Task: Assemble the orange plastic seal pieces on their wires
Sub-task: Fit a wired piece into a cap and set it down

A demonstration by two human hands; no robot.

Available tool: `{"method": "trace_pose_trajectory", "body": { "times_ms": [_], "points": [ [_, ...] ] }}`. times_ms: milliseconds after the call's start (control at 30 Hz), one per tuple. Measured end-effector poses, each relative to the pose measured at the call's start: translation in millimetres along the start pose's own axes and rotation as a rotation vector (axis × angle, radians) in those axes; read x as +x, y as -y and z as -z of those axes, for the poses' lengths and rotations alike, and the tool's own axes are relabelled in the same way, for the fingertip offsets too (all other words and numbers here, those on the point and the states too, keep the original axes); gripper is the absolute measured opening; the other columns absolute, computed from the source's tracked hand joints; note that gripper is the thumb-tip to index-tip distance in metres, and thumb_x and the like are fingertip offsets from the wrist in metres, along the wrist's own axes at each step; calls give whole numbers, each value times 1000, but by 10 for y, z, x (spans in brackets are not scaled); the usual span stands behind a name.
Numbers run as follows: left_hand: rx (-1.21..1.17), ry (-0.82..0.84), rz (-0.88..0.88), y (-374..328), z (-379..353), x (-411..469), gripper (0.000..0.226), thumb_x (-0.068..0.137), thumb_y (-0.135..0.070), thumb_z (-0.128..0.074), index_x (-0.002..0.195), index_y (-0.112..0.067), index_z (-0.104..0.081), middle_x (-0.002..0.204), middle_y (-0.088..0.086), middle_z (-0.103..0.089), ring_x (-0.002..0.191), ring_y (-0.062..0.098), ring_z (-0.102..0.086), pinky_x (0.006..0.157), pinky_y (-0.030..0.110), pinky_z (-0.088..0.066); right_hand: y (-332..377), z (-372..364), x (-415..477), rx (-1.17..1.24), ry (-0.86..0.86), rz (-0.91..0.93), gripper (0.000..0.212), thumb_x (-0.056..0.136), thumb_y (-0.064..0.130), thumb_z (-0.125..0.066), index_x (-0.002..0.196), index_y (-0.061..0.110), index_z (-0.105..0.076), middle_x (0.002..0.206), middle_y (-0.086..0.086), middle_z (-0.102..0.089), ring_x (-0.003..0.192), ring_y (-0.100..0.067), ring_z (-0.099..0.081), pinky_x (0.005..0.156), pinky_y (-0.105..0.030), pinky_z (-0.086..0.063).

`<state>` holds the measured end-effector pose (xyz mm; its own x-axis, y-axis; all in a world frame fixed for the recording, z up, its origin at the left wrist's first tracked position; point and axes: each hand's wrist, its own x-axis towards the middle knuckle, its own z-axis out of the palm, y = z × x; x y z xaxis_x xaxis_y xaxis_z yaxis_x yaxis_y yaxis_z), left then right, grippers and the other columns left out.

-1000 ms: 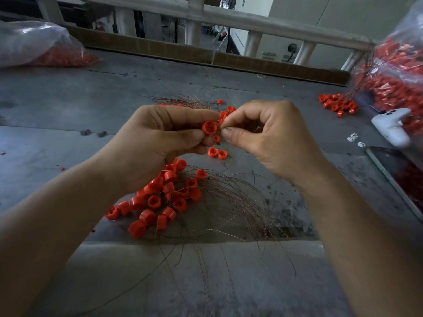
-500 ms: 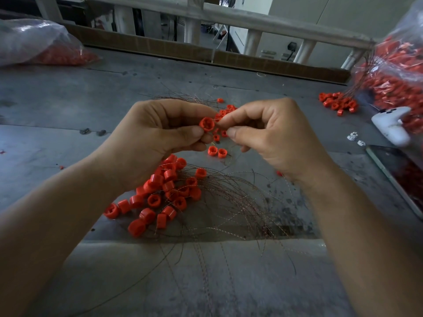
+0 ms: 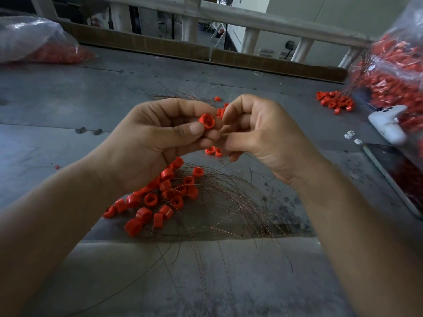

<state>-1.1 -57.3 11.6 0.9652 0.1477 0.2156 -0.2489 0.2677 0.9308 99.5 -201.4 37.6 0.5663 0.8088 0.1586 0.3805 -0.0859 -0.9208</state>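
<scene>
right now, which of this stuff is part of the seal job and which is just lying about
Part of the job: orange seal gripped by the left hand; right hand, fingertips pinched beside it, anything held hidden; wired seals pile; small seal pile; right bag; left bag.
Lying about: white controller; two white bits; dark screen.

- A bright orange-red is seen on the seal piece at the fingertips of the left hand.
- The same orange is shown by the heap of pieces below that hand and by the small pile beyond the right hand.
- Coppery brown with pale twisted flecks is seen on the wires beneath both hands.
- The table is mottled grey, with dark stains.
- White is shown by the controller right of the right hand.
</scene>
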Motion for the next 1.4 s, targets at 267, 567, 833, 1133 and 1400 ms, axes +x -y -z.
{"method": "trace_pose_trajectory", "body": {
  "times_ms": [267,567,833,1133,1400],
  "points": [
    [-48,-103,23,-1,6,9,24,69,0,-53,76,-8,-74,78,7,-72,73,13,-69,66,18,-54,-331,193,238,-501,-318,21,12,84,15,-65,73,21,-65,72,12,-63,63,4,-53,61,-5,-41],
    [-48,-113,39,-13,-1,9,23,69,-1,-54,76,-9,-74,77,7,-72,72,13,-69,66,18,-54,-586,-30,456,-900,-141,55,20,87,19,-58,104,14,-67,105,-6,-60,99,-19,-52,76,-19,-29],
    [-47,-141,57,-15,-14,10,23,67,-1,-54,74,-8,-74,75,8,-71,70,13,-69,64,18,-55,-618,-45,463,-852,-133,-9,9,84,19,-63,89,12,-66,89,2,-56,86,-14,-51,74,-27,-40],
    [-31,-150,64,-25,-29,5,23,67,0,-53,73,-8,-74,75,7,-71,69,12,-69,62,17,-54,-561,33,436,-718,-190,30,7,89,15,-56,94,12,-60,82,5,-55,76,-10,-49,68,-22,-38],
    [-24,-136,59,-25,-30,-2,23,67,-1,-54,73,-9,-74,75,7,-72,69,12,-69,62,17,-54,-547,70,390,-612,-232,49,14,78,13,-70,91,14,-66,68,17,-48,59,5,-44,58,-1,-34]
  ]
}}
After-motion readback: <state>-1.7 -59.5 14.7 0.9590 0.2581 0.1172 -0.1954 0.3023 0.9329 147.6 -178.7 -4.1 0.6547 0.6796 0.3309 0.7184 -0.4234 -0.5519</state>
